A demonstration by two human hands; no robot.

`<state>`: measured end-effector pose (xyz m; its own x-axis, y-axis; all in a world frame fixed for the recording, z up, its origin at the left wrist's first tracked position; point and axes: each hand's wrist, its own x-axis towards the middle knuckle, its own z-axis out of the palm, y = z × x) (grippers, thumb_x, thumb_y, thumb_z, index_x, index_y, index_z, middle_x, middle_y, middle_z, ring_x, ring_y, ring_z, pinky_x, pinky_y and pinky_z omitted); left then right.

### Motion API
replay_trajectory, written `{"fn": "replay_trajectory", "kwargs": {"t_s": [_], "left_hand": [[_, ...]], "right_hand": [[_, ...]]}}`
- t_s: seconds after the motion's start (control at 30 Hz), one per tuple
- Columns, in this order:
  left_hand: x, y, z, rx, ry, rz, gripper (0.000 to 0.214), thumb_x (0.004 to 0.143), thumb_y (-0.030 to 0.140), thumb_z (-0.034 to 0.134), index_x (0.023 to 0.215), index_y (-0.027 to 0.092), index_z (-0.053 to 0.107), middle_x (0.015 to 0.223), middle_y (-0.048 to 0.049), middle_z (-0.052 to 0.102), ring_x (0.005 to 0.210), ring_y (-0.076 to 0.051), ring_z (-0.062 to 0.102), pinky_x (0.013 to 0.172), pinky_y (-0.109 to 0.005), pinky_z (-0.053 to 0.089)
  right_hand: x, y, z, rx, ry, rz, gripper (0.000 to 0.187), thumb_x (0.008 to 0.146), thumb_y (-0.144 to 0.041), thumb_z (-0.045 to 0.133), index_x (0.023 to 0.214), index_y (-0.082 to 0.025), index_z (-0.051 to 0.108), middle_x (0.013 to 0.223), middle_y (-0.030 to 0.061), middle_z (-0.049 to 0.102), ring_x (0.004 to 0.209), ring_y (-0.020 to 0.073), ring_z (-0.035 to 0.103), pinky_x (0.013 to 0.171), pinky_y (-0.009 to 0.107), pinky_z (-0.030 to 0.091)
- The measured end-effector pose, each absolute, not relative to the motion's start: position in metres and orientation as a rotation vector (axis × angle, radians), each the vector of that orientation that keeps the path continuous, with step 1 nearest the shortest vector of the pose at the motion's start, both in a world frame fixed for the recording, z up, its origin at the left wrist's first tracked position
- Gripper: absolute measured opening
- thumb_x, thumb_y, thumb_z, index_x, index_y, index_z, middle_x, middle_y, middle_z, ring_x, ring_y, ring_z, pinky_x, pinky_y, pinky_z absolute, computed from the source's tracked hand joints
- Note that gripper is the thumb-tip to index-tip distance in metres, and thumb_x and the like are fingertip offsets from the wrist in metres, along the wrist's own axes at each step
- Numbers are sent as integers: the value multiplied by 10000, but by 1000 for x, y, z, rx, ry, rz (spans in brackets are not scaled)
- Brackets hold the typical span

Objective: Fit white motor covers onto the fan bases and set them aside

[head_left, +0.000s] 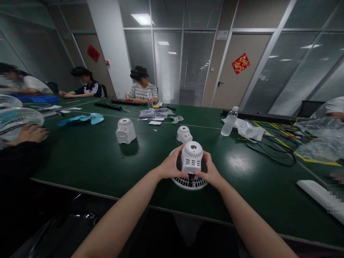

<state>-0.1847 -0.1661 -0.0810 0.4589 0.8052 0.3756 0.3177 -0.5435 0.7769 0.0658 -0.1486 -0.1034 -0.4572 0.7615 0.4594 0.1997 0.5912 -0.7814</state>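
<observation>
Between my two hands is a white plastic fan motor housing (pixel 191 157) with slots in its front and a round vented top. My left hand (pixel 172 165) grips its left side, and my right hand (pixel 211 171) grips its right side, both with fingers curled round it. Beneath it a white fan grille (pixel 185 185) lies flat on the green table, partly hidden by the housing and my hands. Dark parts (pixel 191 179) show just under the housing's lower edge. A smaller white housing (pixel 184 134) stands right behind, and another white housing (pixel 125 131) stands farther left.
Blue fan blades (pixel 91 118) lie at the left, near a co-worker's hand (pixel 30 133) on a fan grille (pixel 24 118). A water bottle (pixel 230 122) stands to the right, before black cables (pixel 268 154) and plastic bags (pixel 322 139). Other people sit across the table (pixel 150 172).
</observation>
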Motion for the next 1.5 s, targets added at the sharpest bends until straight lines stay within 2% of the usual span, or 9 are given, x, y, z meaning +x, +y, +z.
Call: {"fn": "replay_trajectory", "kwargs": {"t_s": [0.17, 0.43, 0.57, 0.97, 1.17, 1.33, 1.4, 1.5], "left_hand": [[-183, -160, -86, 2123, 881, 1061, 1305, 533, 473, 913, 1558, 279, 129, 1598, -142, 293, 1458, -377, 315, 1202, -572, 258], [-185, -158, -90, 2100, 921, 955, 1378, 554, 483, 901, 1578, 288, 0, 1633, -165, 179, 1494, -408, 219, 1204, -629, 205], [-186, -160, -89, 2087, 946, 946, 1375, 546, 478, 903, 1579, 291, 16, 1638, -166, 166, 1501, -414, 194, 1210, -638, 175], [-179, -158, -83, 1986, 931, 1000, 1342, 552, 442, 906, 1573, 293, 47, 1615, -171, 252, 1484, -397, 265, 1201, -621, 201], [-178, -144, -85, 1973, 841, 1001, 1378, 538, 402, 919, 1569, 279, 14, 1592, -176, 299, 1478, -378, 291, 1210, -587, 213], [-181, -136, -80, 1954, 899, 900, 1405, 564, 419, 902, 1571, 290, -70, 1604, -192, 260, 1485, -405, 262, 1190, -651, 194], [-181, -131, -75, 1980, 939, 833, 1389, 561, 441, 898, 1576, 285, -37, 1605, -189, 256, 1484, -412, 258, 1185, -664, 199], [-178, -123, -71, 2049, 973, 789, 1317, 537, 461, 900, 1574, 244, 119, 1582, -189, 298, 1473, -416, 274, 1193, -651, 204]], "right_hand": [[64, -146, -106, -798, -2028, 742, 1109, 691, -661, 765, 1540, -245, 187, 1531, 173, 410, 1415, 393, 398, 1161, 583, 321], [65, -148, -101, -902, -2068, 678, 1058, 678, -587, 806, 1513, -236, 260, 1502, 170, 438, 1387, 403, 422, 1148, 595, 333], [66, -149, -99, -924, -2071, 709, 1073, 672, -592, 808, 1509, -218, 251, 1492, 179, 441, 1389, 404, 416, 1146, 600, 330], [66, -144, -93, -885, -2072, 662, 970, 729, -556, 778, 1524, -261, 307, 1488, 128, 500, 1401, 410, 415, 1151, 610, 315], [64, -140, -93, -945, -2096, 622, 992, 771, -540, 740, 1566, -279, 208, 1530, 122, 452, 1413, 394, 404, 1160, 622, 287], [61, -135, -97, -987, -2086, 591, 993, 795, -549, 713, 1576, -276, 165, 1546, 129, 426, 1443, 384, 358, 1179, 636, 230], [62, -131, -99, -981, -2045, 640, 996, 791, -559, 715, 1573, -273, 169, 1548, 131, 422, 1442, 377, 362, 1182, 630, 233], [65, -126, -101, -923, -1959, 787, 1004, 776, -582, 724, 1564, -262, 191, 1534, 138, 440, 1424, 361, 399, 1175, 603, 281]]}}
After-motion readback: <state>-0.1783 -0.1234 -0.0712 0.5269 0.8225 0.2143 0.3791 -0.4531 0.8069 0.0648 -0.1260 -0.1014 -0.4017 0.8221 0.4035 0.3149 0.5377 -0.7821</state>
